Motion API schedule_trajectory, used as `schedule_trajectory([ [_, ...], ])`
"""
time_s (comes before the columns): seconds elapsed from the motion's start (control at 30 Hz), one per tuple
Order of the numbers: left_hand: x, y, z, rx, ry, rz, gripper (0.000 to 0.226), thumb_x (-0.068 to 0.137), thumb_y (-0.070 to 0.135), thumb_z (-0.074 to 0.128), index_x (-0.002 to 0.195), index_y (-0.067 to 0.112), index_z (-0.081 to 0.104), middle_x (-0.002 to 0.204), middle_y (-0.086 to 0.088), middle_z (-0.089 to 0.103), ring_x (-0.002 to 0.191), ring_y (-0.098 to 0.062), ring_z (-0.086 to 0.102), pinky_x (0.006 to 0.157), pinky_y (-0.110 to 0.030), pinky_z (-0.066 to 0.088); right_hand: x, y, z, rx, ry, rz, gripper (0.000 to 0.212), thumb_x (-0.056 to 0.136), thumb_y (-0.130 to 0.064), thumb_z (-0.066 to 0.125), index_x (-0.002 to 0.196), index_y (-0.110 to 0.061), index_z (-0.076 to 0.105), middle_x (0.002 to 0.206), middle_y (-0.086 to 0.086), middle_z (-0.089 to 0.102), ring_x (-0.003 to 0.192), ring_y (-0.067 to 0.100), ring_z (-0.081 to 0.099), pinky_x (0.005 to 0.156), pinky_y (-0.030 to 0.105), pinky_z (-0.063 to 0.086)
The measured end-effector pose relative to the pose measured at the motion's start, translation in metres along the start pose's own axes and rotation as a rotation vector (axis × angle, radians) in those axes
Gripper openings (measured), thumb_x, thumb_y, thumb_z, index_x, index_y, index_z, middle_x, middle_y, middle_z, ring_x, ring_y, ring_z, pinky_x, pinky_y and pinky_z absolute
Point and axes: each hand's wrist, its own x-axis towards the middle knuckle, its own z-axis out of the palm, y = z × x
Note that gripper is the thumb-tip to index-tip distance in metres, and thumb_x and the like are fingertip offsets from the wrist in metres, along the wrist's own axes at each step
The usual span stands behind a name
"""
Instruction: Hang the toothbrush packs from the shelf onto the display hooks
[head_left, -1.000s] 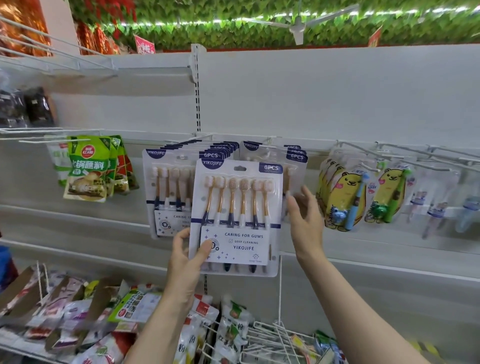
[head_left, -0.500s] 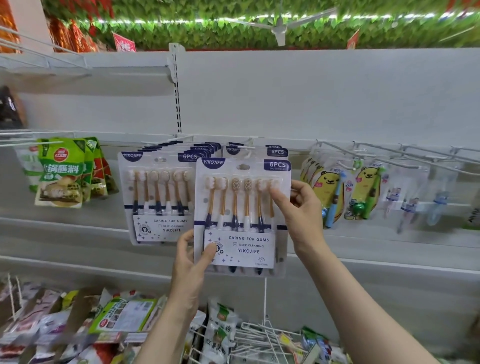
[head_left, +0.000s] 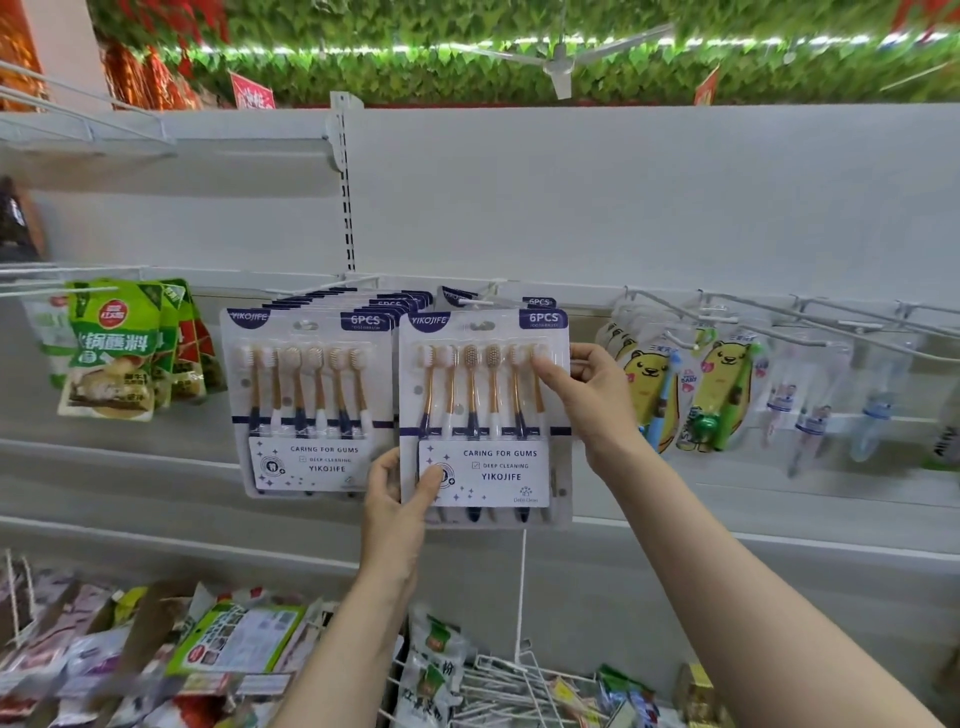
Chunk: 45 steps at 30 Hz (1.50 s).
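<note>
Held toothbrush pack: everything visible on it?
The held toothbrush pack is a clear blister on a white card, upright, facing the camera. Labels read YIKOJIFE, 6PCS, CARING FOR GUMS. Six gold-necked brushes stand heads up. The left hand pinches its lower left corner, the right hand its upper right edge. Its hang slot looks unhooked.

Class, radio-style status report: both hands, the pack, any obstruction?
Left hand pinches white six-brush toothbrush pack bottom corner; right hand grips its upper right edge. Hang hole at hook level. Nothing obstructing.
</note>
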Motion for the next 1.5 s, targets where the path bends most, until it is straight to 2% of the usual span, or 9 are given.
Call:
schedule_trajectory([
  [0.1,0.01,-0.007,0.012,0.046,0.096,-0.004,0.036,0.089,0.018,0.072,0.119,0.028,0.055,0.115,0.002,0.068,0.106,-0.017,0.065,0.09,-0.034,0.051,0.015,0.0,-0.004,-0.04,-0.026,0.029,0.045,0.081,-0.032,0.082,0.116,-0.014,0.06,0.103,0.0,0.07,0.093,0.011,0.066,0.074,0.023,0.048],
  [0.17,0.018,-0.01,0.021,0.049,0.149,-0.014,0.037,0.09,0.016,0.07,0.122,0.027,0.055,0.117,0.002,0.066,0.107,-0.017,0.063,0.089,-0.034,0.05,0.026,0.0,-0.005,-0.096,-0.049,0.033,0.046,0.08,-0.035,0.083,0.116,-0.018,0.06,0.103,0.001,0.069,0.091,0.012,0.065,0.071,0.027,0.046],
  [0.4,0.043,-0.024,0.045,0.057,0.274,-0.041,0.043,0.091,0.015,0.069,0.13,0.027,0.056,0.126,0.0,0.064,0.114,-0.021,0.061,0.098,-0.039,0.05,0.064,0.012,-0.008,-0.208,-0.083,0.08,0.049,0.064,-0.04,0.086,0.101,-0.026,0.057,0.105,0.003,0.071,0.098,0.025,0.07,0.088,0.054,0.058],
  [0.77,0.07,-0.032,0.059,0.071,0.306,-0.024,0.043,0.091,0.012,0.068,0.129,0.027,0.055,0.12,0.001,0.066,0.111,-0.021,0.063,0.1,-0.04,0.05,0.082,0.022,-0.005,-0.289,-0.037,0.055,0.038,0.074,-0.036,0.086,0.098,-0.028,0.057,0.106,0.001,0.068,0.098,0.023,0.066,0.088,0.052,0.057],
  [0.93,0.076,-0.033,0.06,0.126,0.294,-0.036,0.046,0.091,0.017,0.069,0.132,0.027,0.054,0.123,-0.002,0.066,0.113,-0.024,0.063,0.101,-0.046,0.05,0.084,0.024,-0.002,-0.337,-0.018,0.046,0.036,0.076,-0.04,0.084,0.097,-0.03,0.056,0.105,-0.002,0.068,0.098,0.02,0.065,0.088,0.05,0.057],
  [1.1,0.073,-0.028,0.054,0.144,0.264,-0.052,0.048,0.092,0.019,0.068,0.136,0.026,0.051,0.133,-0.003,0.06,0.119,-0.026,0.058,0.103,-0.042,0.047,0.078,0.024,0.002,-0.391,0.024,0.048,0.034,0.076,-0.045,0.082,0.093,-0.036,0.054,0.104,-0.006,0.068,0.096,0.016,0.066,0.086,0.049,0.058],
  [1.23,0.068,-0.02,0.047,0.18,0.232,-0.047,0.051,0.093,0.02,0.067,0.14,0.024,0.048,0.14,-0.004,0.055,0.126,-0.027,0.054,0.106,-0.04,0.044,0.066,0.018,0.007,-0.441,0.065,0.082,0.045,0.08,-0.047,0.078,0.114,-0.028,0.056,0.109,0.0,0.068,0.099,0.02,0.065,0.092,0.046,0.055],
  [1.4,0.058,-0.013,0.041,0.254,0.148,-0.087,0.06,0.096,0.029,0.063,0.15,0.022,0.037,0.148,-0.007,0.048,0.132,-0.031,0.048,0.108,-0.043,0.039,0.04,0.01,0.015,-0.531,0.061,0.158,0.068,0.087,-0.055,0.068,0.139,-0.017,0.046,0.129,0.008,0.061,0.114,0.026,0.06,0.099,0.043,0.05],
  [1.5,0.054,-0.012,0.038,0.363,0.086,-0.119,0.076,0.095,0.038,0.062,0.155,0.012,0.024,0.158,-0.014,0.033,0.143,-0.034,0.034,0.117,-0.046,0.029,0.019,0.009,0.017,-0.584,0.037,0.234,0.066,0.094,-0.044,0.064,0.147,-0.012,0.04,0.138,0.01,0.056,0.121,0.027,0.057,0.1,0.041,0.049],
])
